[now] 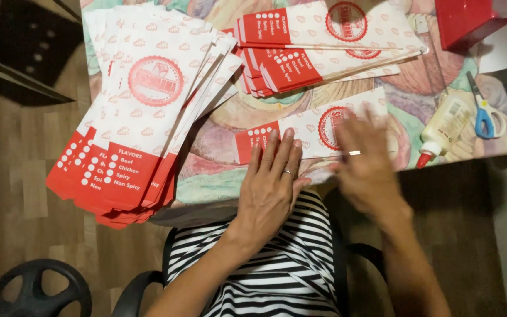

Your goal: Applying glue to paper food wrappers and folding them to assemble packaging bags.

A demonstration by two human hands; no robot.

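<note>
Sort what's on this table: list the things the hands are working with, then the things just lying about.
In hand:
- left hand, flat on the paper bag
- right hand, blurred, over the same bag
- paper bag, red and white, lying flat

Lying about:
- big bag pile
- second bag stack
- glue bottle
- blue scissors
- red box

A paper bag [309,130] lies under the fingers [277,149] of both hands. A bag stack [148,111] lies left of them, another pile [324,44] beyond, glue bottle [441,126] and scissors [483,111] right.
</note>
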